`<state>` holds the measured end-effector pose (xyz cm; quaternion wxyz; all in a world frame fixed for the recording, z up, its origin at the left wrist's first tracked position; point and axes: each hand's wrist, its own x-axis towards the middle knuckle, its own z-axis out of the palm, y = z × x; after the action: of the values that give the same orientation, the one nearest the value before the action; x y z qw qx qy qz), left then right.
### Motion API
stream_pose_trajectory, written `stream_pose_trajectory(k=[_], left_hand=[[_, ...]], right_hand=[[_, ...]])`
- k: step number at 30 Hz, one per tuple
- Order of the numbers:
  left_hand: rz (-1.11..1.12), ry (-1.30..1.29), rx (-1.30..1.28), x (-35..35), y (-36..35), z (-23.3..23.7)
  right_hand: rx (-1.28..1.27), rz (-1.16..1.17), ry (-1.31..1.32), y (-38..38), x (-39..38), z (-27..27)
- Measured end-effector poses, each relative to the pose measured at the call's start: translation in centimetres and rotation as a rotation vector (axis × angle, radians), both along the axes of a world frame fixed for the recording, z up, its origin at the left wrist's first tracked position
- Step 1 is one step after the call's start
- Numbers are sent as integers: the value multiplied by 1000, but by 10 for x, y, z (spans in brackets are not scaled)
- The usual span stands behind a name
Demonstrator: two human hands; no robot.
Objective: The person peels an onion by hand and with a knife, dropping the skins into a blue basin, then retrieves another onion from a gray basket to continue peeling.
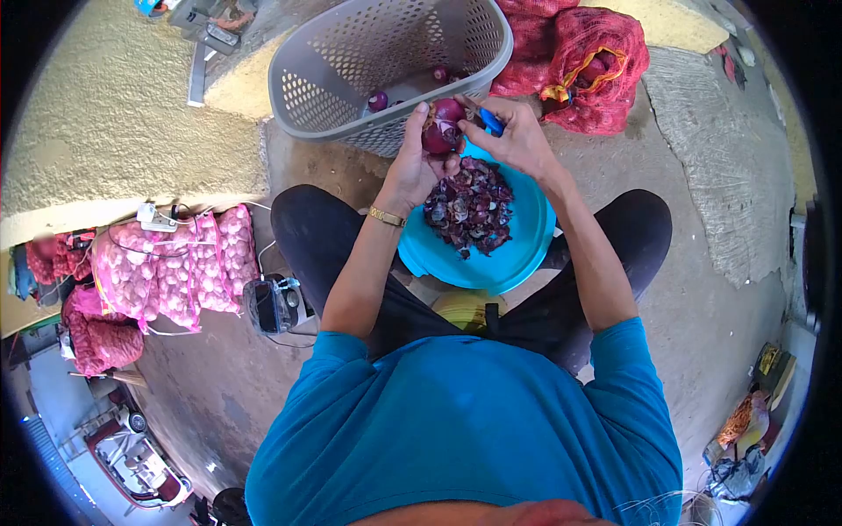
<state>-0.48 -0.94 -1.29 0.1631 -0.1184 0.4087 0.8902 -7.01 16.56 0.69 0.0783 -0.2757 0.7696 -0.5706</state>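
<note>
Left grip [416, 168] holds a red onion [443, 127], fingers partly hidden.

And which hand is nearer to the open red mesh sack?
Right. The right hand, with the blue tool, is to the left of the sack and a bit closer in; the left hand, holding the onion, is farther left.
</note>
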Motion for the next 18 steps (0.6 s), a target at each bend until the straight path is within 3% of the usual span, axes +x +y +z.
stream_pose_trajectory(k=[1,3,7,9,12,18], left_hand=[[3,-12,-33,0,0,-1],[8,-23,-67,1,1,1],[52,-55,-16,1,5,6],[62,-52,17,-1,3,3],[0,-6,51,-2,-2,-6],[-5,-7,75,-4,-1,-16]], right_hand=[[1,0,1,0,-3,-3],[-87,-41,292,-4,-6,-11],[-133,-82,284,-6,-2,-11],[-112,-56,121,-6,0,-7],[24,-53,103,-4,-1,-13],[38,-83,126,-8,3,-18]])
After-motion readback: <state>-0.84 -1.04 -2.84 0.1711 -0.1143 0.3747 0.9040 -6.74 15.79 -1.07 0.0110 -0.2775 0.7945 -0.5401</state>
